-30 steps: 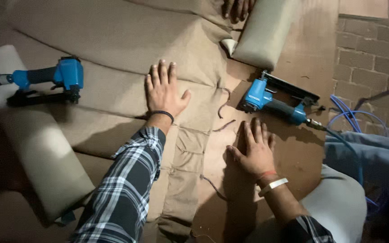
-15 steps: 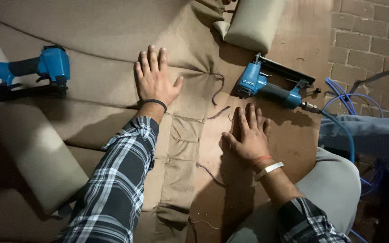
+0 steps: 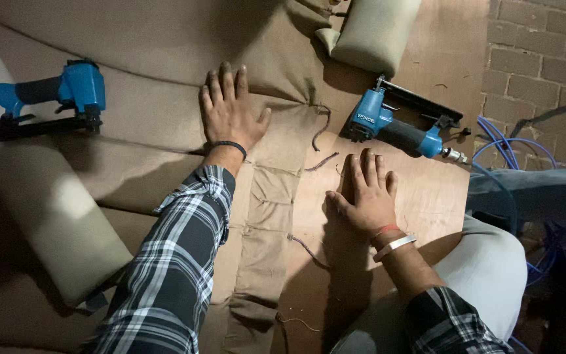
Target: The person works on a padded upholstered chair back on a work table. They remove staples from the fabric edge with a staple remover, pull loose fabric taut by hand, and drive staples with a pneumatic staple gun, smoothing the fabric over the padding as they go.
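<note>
The main risk here is the fabric [image 3: 165, 72] slipping or puckering: it lies loose over the plywood surface [image 3: 388, 157], its folded, stitched edge runs down the middle between the two arms, and only the left hand [image 3: 229, 111] pins it, so any shift of that palm could drag the seam out of line. The right stapler [image 3: 397, 124] lies just beyond the right hand [image 3: 365, 193], nose toward the fingers, with its blue hose [image 3: 512, 147] looping off to the right by the brick wall [image 3: 545, 59]; a tug on that hose could swing the tool against the hand, and a snagged trigger would be dangerous with fingers this near. Loose threads [image 3: 322, 128] by the seam could catch as well. The left hand lies flat and spread, fingers apart, palm pressed on the fabric near the seam, gripping nothing. The right hand is equally flat and open, fingers close together, resting on bare plywood just right of the fabric edge, holding nothing. A second stapler [image 3: 54, 98] rests on the fabric at far left, well apart from both hands. A cushion [image 3: 375, 29] lies at the far edge and another pad [image 3: 54, 223] at near left.
</note>
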Demonstrator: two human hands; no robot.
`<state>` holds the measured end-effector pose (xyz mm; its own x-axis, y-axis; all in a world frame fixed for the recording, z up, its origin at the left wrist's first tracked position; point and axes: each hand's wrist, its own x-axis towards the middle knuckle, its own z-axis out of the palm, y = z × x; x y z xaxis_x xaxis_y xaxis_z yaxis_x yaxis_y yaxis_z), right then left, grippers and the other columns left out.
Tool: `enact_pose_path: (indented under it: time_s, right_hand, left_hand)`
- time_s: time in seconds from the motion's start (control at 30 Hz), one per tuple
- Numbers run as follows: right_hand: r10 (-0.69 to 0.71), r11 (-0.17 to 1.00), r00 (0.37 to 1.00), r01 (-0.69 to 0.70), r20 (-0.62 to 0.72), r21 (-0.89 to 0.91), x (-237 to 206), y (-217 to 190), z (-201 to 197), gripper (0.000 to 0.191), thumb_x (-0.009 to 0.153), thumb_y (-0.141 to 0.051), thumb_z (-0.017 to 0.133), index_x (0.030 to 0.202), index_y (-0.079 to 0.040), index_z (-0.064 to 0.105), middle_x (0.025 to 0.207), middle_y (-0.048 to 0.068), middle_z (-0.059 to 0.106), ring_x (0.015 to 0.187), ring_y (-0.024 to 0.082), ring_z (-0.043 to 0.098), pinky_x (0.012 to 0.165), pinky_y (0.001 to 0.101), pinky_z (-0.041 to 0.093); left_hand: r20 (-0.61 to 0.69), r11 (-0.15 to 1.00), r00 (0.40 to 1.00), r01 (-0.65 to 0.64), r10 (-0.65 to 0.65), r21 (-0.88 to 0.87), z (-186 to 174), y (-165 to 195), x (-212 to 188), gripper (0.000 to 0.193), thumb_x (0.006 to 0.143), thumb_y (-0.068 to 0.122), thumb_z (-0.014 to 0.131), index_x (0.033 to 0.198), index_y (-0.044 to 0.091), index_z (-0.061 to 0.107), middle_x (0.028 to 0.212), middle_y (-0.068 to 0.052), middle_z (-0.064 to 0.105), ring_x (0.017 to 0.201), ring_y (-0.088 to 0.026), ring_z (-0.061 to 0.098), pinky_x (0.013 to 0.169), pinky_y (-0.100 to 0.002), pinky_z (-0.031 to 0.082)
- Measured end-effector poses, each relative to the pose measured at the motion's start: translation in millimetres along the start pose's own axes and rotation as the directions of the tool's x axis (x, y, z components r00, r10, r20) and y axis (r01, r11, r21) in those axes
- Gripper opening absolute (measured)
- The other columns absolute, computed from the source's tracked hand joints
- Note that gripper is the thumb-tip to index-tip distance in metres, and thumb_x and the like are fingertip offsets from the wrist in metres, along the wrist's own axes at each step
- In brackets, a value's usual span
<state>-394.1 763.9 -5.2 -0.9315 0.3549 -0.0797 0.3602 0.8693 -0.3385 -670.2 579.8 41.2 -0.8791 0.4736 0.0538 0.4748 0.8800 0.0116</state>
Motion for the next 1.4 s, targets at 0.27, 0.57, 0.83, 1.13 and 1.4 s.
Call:
enact_pose_path:
  time_s: [0.27,0.57,0.83,1.13,1.4]
  right_hand:
    - [-0.014,1.0,1.0,0.013,-0.027,-0.028,0,1,3,0.098,0.087,-0.07,0.056,0.163,-0.016,0.028,0.169,0.022,0.017,0.156,0.041,0.012,0.12,0.0615,0.008]
    - [0.015,1.0,1.0,-0.014,0.024,-0.019,0,1,0,0.098,0.086,-0.071,0.057,0.162,-0.017,0.027,0.169,0.021,0.016,0.156,0.041,0.01,0.12,0.0609,0.008]
    - [0.012,1.0,1.0,-0.012,0.007,-0.02,0,0,2,0.099,0.086,-0.071,0.056,0.163,-0.016,0.026,0.17,0.02,0.016,0.157,0.04,0.011,0.12,0.0611,0.007]
    - [-0.002,1.0,1.0,0.002,0.01,-0.019,-1,4,5,0.1,0.086,-0.072,0.055,0.163,-0.016,0.026,0.17,0.021,0.014,0.157,0.04,0.009,0.12,0.0613,0.006]
    - [0.003,1.0,1.0,-0.003,0.019,-0.013,0,4,7,0.1,0.086,-0.073,0.054,0.163,-0.016,0.025,0.17,0.021,0.013,0.157,0.04,0.008,0.12,0.0615,0.005]
  left_hand:
    - [-0.091,0.999,0.995,-0.03,0.028,-0.017,6,-4,-3,0.1,0.085,0.058,0.068,0.162,0.01,0.027,0.166,-0.021,0.026,0.152,-0.044,0.021,0.122,-0.059,0.016]
    - [-0.09,0.999,0.996,-0.033,0.029,-0.04,4,-3,-4,0.099,0.084,0.057,0.07,0.161,0.01,0.03,0.166,-0.021,0.026,0.151,-0.044,0.021,0.121,-0.059,0.018]
    - [-0.064,0.999,0.998,-0.02,0.017,-0.031,2,-2,-3,0.1,0.085,0.058,0.068,0.162,0.011,0.027,0.166,-0.02,0.023,0.152,-0.043,0.02,0.122,-0.06,0.017]
    - [-0.097,0.999,0.994,-0.046,0.044,-0.028,13,-6,-1,0.1,0.088,0.059,0.066,0.164,0.011,0.02,0.168,-0.021,0.019,0.152,-0.044,0.02,0.122,-0.059,0.018]
    - [-0.087,0.999,0.996,-0.024,0.02,-0.04,16,-7,-5,0.101,0.089,0.059,0.067,0.164,0.012,0.018,0.169,-0.018,0.018,0.154,-0.043,0.02,0.125,-0.058,0.016]
